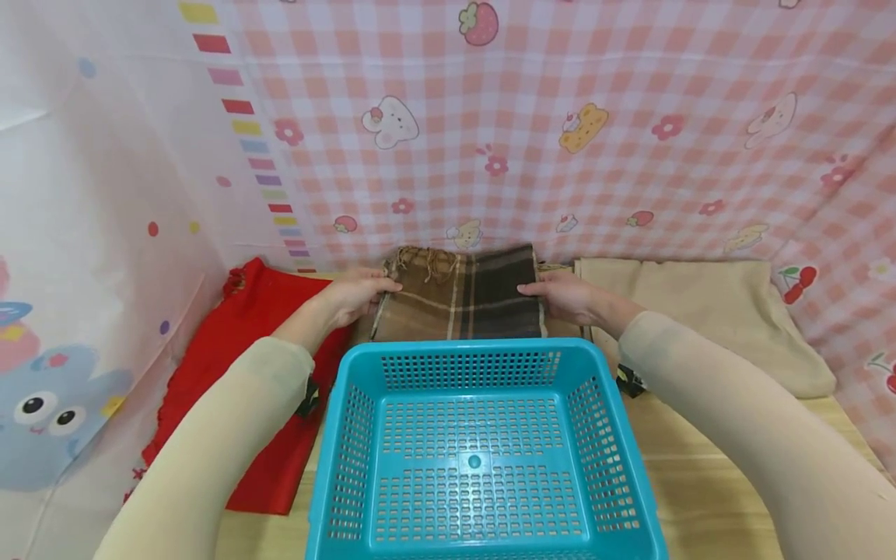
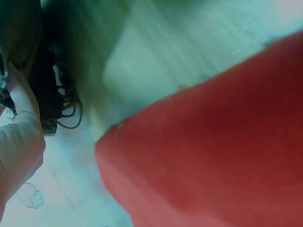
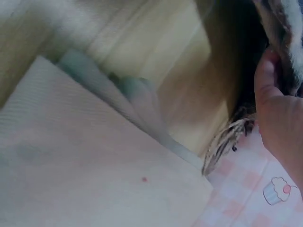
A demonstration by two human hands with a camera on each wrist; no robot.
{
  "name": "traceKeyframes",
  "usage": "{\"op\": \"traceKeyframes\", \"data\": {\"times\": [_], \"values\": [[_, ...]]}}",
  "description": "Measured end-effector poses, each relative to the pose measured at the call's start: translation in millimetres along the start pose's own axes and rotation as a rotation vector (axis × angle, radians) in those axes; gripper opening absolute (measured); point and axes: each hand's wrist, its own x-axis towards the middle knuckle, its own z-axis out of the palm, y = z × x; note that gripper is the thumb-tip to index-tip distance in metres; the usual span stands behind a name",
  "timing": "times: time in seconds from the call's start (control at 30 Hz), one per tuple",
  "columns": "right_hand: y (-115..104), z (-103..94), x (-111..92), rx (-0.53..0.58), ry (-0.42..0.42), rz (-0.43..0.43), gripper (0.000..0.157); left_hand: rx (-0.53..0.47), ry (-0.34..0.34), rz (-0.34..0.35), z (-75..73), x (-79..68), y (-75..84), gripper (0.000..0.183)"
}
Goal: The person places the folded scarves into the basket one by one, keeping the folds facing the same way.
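Observation:
Between both hands is a folded brown plaid scarf (image 1: 462, 292) with a tasselled fringe, behind the basket. My left hand (image 1: 358, 295) grips its left edge, thumb on top and fingers underneath. On the opposite edge my right hand (image 1: 563, 295) pinches the cloth the same way. The left wrist view shows the left hand (image 2: 21, 123) at the dark fringed side; in the right wrist view the right hand (image 3: 279, 109) holds the layered edge. A turquoise plastic basket (image 1: 474, 350) with slotted walls and nothing in it stands in front, overlapping the scarf's near edge in the head view.
A red fringed cloth (image 1: 280, 467) lies on the left of the wooden table (image 1: 700, 482). Folded beige cloth (image 1: 700, 319) lies at the right, close to the right forearm. Behind hangs a pink checked curtain (image 1: 434, 155), with a white printed sheet (image 1: 91, 194) at the left.

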Motion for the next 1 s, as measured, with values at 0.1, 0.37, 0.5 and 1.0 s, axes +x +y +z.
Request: {"op": "traceKeyframes", "data": {"times": [0.1,0.37,0.5,1.0], "values": [[-6.3,-2.7,-3.1,0.044,0.007,-0.016,0.038,-0.025,0.005,0.006,0.5,-3.5,9.4,0.038],[-29.4,-7.6,-15.8,0.013,0.031,-0.058,0.034,-0.031,0.023,0.054,4.2,-13.2,30.7,0.036],[-41.7,-6.7,-21.7,-0.018,0.049,-0.069,0.034,-0.024,0.043,0.091,3.9,-16.8,39.9,0.036],[-95.0,-1.4,-55.8,-0.026,0.146,-0.122,0.024,-0.083,0.094,0.162,6.9,-43.6,84.7,0.024]]}}
